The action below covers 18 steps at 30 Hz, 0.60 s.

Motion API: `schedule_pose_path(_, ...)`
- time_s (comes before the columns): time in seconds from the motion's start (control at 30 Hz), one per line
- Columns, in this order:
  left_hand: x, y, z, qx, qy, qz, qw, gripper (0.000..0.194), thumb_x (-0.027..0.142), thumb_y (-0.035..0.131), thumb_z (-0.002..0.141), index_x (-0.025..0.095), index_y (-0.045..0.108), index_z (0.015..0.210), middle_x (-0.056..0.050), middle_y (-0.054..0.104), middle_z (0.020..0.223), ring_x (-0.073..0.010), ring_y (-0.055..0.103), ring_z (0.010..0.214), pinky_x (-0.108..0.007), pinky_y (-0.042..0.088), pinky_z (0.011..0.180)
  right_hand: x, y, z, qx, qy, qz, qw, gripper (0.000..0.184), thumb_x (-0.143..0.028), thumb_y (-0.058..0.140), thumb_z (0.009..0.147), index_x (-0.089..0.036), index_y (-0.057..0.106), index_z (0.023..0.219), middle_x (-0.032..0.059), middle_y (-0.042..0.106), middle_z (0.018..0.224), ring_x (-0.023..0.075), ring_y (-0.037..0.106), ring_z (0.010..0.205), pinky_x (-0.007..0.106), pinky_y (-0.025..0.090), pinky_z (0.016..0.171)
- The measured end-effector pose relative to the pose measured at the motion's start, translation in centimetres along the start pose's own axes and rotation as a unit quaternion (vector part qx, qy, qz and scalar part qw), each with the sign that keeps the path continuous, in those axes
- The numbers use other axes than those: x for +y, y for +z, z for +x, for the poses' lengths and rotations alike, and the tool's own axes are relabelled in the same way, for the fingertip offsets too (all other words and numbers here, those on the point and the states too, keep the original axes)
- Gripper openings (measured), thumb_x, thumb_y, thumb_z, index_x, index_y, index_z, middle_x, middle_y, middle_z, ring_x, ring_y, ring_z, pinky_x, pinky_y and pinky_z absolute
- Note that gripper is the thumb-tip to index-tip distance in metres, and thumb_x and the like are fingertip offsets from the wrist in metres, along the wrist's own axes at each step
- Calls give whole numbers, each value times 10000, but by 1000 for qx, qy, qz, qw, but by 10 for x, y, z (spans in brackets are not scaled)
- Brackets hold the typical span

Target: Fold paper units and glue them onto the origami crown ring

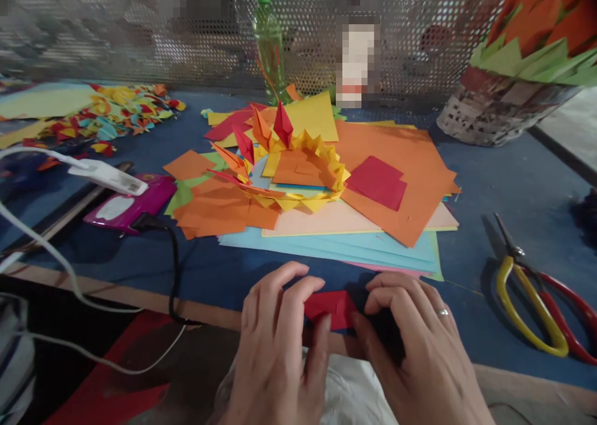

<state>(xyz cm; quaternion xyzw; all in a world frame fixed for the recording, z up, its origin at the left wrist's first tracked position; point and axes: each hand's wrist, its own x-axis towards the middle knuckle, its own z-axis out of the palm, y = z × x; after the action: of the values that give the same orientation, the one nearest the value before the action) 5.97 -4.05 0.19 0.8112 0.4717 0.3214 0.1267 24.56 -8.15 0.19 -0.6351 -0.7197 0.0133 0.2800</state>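
A small folded piece of red paper (339, 308) lies at the front edge of the blue table, between my two hands. My left hand (282, 338) grips its left side, thumb below and fingers above. At the paper's right end, the thumb and curled fingers of my right hand (415, 341) hold it; a ring is on one finger. Just beyond my hands, a ring of folded yellow paper (317, 200) with red and orange points stands on stacked paper. Two red paper pieces (377, 182) rest on large orange sheets (405, 157).
Yellow-and-red-handled scissors (532, 307) lie at right. A magenta power strip (135, 204) with cables is at left, near a heap of small folded papers (125, 114). Behind stand a green-capped bottle (269, 51) and a newsprint-covered pot (499, 107) against perforated metal.
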Motion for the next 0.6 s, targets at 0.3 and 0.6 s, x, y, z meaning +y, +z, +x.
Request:
schedule_pose_path(0.3, -5, 0, -1, -17, 35, -4, 999, 337, 112, 490, 991, 160, 527, 1323, -112, 500, 1356, -231, 464, 1265, -366, 369, 1034, 1, -2, 1, -5, -6, 18, 1000, 78, -154, 529, 960, -229, 530, 978, 44, 594, 1064, 199, 515, 1039, 319, 362, 849)
schedule_pose_path(0.6, -6, 2, -4, -8, 51, -11, 999, 377, 99, 461, 994, 145, 502, 1366, -122, 508, 1364, -251, 467, 1245, -405, 340, 1047, 2, -9, 4, -35, -24, 54, 998, 332, -62, 389, 985, -231, 529, 1234, 42, 618, 1164, 189, 517, 1107, 323, 389, 901)
